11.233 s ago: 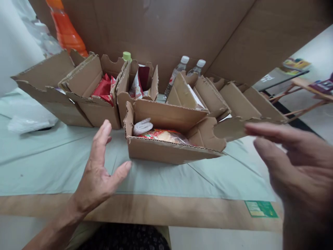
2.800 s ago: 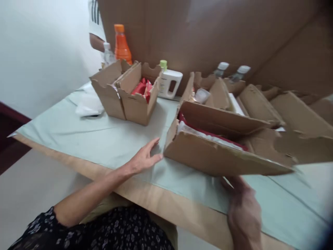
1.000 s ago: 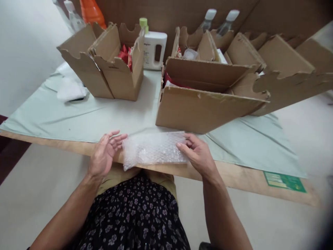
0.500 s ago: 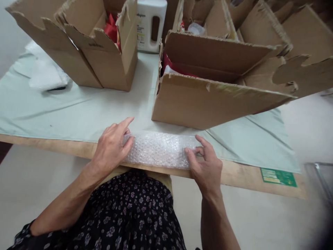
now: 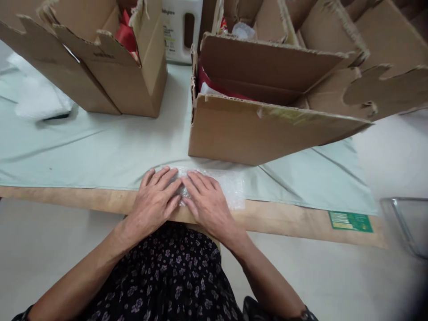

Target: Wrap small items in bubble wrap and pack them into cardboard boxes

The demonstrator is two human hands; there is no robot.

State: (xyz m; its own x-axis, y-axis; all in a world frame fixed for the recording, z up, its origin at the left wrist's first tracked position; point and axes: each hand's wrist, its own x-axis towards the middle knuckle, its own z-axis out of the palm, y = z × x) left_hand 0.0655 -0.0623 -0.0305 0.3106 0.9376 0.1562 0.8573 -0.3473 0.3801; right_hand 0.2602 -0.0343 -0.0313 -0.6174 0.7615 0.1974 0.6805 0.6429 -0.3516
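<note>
A flat strip of clear bubble wrap (image 5: 234,189) lies along the front edge of the cloth-covered table. My left hand (image 5: 155,191) rests flat on its left part, fingers stretched forward. Close beside it, my right hand (image 5: 209,198) lies palm down on the middle of the strip, its fingers also extended. The two hands nearly meet at the thumbs and index fingers. Much of the wrap is covered by them; its right end shows past my right hand.
An open cardboard box (image 5: 227,131) with red material inside stands just beyond the wrap. More cardboard boxes (image 5: 133,89) stand at the left, near a white jug (image 5: 174,33). A pile of bubble wrap (image 5: 43,98) lies far left. A green label (image 5: 351,221) marks the table edge.
Both hands have left the ends of the bubble wrap. My right hand has moved left to the middle, and both now lie flat on it. The view has shifted slightly.
</note>
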